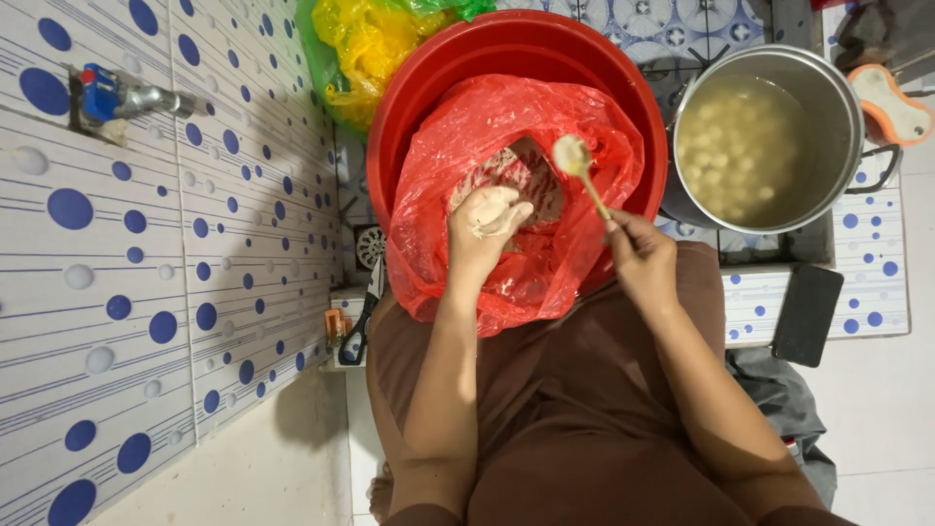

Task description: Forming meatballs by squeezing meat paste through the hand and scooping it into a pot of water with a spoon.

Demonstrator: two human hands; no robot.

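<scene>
My left hand (484, 226) is closed around a lump of pale paste, held over the mouth of a red plastic bag (584, 146). The bag sits inside a big red basin (429, 88) and holds more pinkish paste (531, 180). My right hand (638, 255) grips the handle of a small spoon (581, 170) whose bowl carries a round ball of the paste above the bag. To the right stands a metal pot (842, 127) of cloudy water with several pale balls (740, 146) floating in it.
A blue-dotted tiled wall with a tap (122, 97) fills the left. Yellow and green plastic bags (365, 44) lie behind the basin. A knife with a black handle (365, 317) lies by my left knee. A dark flat object (806, 314) rests on the tiled ledge at right.
</scene>
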